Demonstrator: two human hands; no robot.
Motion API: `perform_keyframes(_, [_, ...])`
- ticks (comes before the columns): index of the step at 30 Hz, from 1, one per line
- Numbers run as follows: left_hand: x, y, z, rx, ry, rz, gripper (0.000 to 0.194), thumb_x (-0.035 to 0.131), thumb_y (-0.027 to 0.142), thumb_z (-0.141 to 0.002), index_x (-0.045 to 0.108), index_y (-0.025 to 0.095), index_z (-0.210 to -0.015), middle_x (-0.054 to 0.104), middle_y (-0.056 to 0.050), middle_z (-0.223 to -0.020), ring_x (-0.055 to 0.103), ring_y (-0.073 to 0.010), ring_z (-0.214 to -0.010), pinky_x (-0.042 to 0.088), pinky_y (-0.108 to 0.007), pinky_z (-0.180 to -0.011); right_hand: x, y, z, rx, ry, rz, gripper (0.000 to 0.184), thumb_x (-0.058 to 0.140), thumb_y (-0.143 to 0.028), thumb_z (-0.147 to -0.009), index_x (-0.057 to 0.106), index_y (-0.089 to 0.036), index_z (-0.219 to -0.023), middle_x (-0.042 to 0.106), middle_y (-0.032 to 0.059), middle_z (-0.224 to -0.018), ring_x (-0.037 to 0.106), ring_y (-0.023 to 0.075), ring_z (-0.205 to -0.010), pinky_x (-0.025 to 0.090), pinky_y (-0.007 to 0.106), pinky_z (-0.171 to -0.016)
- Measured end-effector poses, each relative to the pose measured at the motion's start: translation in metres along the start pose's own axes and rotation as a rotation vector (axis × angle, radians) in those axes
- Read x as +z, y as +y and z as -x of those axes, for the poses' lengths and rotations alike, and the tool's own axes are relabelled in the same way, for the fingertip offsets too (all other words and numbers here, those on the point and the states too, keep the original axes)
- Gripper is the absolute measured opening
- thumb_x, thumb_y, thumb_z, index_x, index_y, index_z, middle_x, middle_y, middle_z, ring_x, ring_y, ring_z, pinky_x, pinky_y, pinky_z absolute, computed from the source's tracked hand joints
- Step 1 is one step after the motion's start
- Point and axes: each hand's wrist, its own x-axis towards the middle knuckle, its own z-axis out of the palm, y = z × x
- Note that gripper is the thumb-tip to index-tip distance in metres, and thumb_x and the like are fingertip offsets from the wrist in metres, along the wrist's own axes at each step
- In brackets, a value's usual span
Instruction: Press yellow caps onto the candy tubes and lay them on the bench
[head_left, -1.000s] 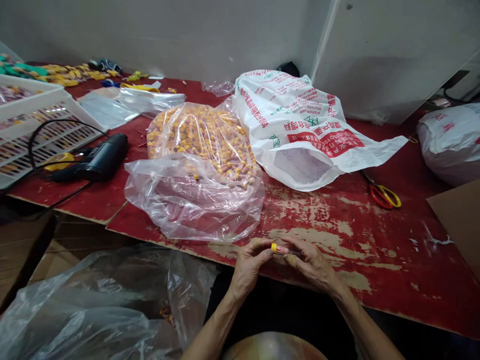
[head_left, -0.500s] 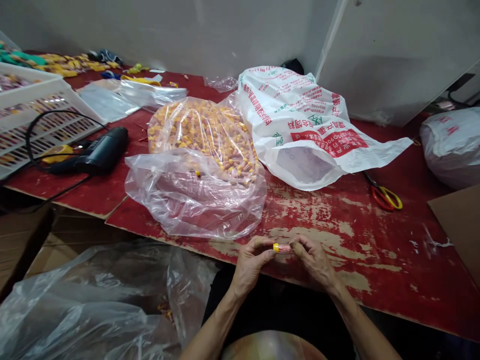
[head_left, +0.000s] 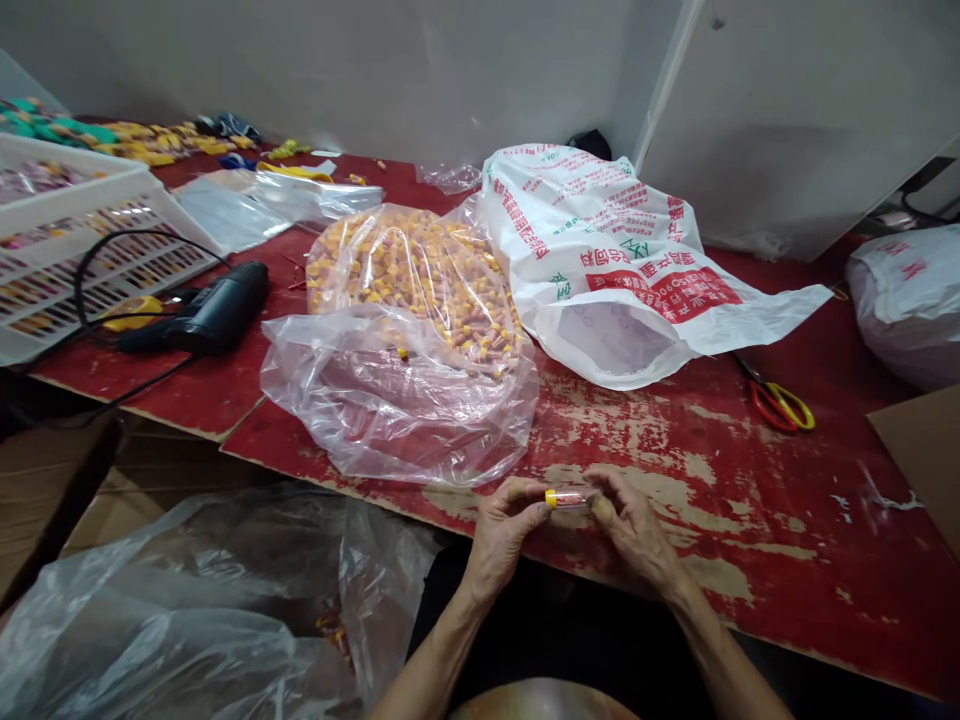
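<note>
Near the table's front edge, a small clear tube (head_left: 568, 499) with a yellow cap and pinkish-red contents lies level between my hands. My left hand (head_left: 501, 525) pinches it by the capped end between thumb and fingers. At the clear end, the thumb and fingers of my right hand (head_left: 634, 525) close around the tip and partly hide it. Beyond my left hand rests a clear plastic bag (head_left: 405, 410), its back part filled with many small yellow-capped pieces (head_left: 420, 270).
A white printed sack (head_left: 600, 230) lies behind, mouth facing me. Scissors (head_left: 780, 400) sit to the right. At left are a black heat gun or dryer (head_left: 214, 310) with its cord and a white slatted basket (head_left: 112, 260). Clear plastic sheeting (head_left: 187, 620) hangs below the table (head_left: 840, 530).
More of the tube's clear end shows now, as my right fingers have shifted slightly toward its tip. My left hand keeps its pinch on the cap. The whole view has shifted slightly.
</note>
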Motion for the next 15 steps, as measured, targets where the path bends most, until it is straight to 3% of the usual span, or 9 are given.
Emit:
perform_keyframes(2, [0.0002,0.002,-0.0005,-0.013,0.005,0.03,0.016,0.078,0.024,-0.064,0.073,0.02,-0.08,0.061,0.0,-0.079,0.055,-0.0121,-0.071,0.045,-0.023,-0.069,0.0004,-0.0016,0.0004,-0.001,-0.002,-0.028,0.029,0.05,-0.044,-0.086,0.054,-0.02,-0.102,0.058,0.0019,-0.086,0.052,0.0153,-0.071,0.042,0.024,-0.061])
perform_keyframes(5, [0.0002,0.005,-0.002,-0.004,0.006,0.022,0.016,0.078,0.024,-0.065,0.073,0.019,-0.079,0.06,0.0,-0.078,0.055,-0.0116,-0.07,0.044,-0.023,-0.068,0.0011,-0.0022,-0.0007,0.052,0.008,0.012,0.033,0.043,-0.049,-0.089,0.052,-0.02,-0.075,0.049,-0.0014,-0.065,0.045,0.0135,-0.058,0.036,0.023,-0.052])
perform_keyframes(7, [-0.0003,0.0061,-0.0033,0.01,0.01,0.01,0.015,0.078,0.024,-0.065,0.073,0.019,-0.079,0.06,0.0,-0.078,0.055,-0.0116,-0.071,0.044,-0.022,-0.069,0.0014,-0.002,-0.0028,0.072,0.031,0.045,0.039,0.04,-0.052,-0.089,0.049,-0.02,-0.067,0.045,-0.002,-0.059,0.043,0.0136,-0.054,0.034,0.024,-0.049])
perform_keyframes(12, [-0.0002,0.0049,-0.0053,0.006,0.018,-0.003,0.016,0.077,0.025,-0.066,0.072,0.019,-0.08,0.062,0.0,-0.078,0.056,-0.0121,-0.07,0.044,-0.023,-0.067,-0.0001,-0.008,-0.0051,0.025,0.017,-0.068,0.033,0.05,-0.051,-0.084,0.057,-0.02,-0.093,0.06,0.003,-0.082,0.055,0.0176,-0.071,0.045,0.025,-0.059])
perform_keyframes(15, [0.0017,0.0099,-0.0073,0.006,0.0,-0.082,0.016,0.075,0.028,-0.068,0.071,0.019,-0.082,0.063,0.0,-0.078,0.057,-0.0146,-0.07,0.045,-0.026,-0.067,-0.0001,-0.0082,-0.0073,0.0,0.015,-0.039,0.035,0.046,-0.052,-0.086,0.057,-0.02,-0.081,0.057,0.0015,-0.07,0.051,0.016,-0.062,0.042,0.025,-0.054])
